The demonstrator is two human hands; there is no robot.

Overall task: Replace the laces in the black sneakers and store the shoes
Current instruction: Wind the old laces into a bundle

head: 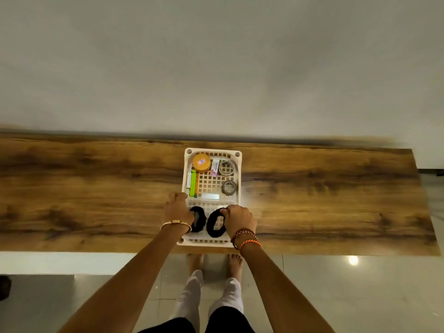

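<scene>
Two black sneakers stand side by side in the near end of a white plastic basket [236, 155] on a wooden tabletop. From above they show as dark oval collars. My left hand [177, 210] is curled at the basket's left side and grips the collar of the left sneaker [200, 218]. My right hand [238, 218] pinches the far rim of the right sneaker [212, 224]. No laces can be made out.
The basket's far half holds an orange round tin [201, 162], a green box [192, 184], a small tube [215, 167], a white packet [210, 196] and two clear round lids [227, 168]. The wooden tabletop [324, 200] stretches left and right against a plain wall. Tiled floor and my bare feet lie below.
</scene>
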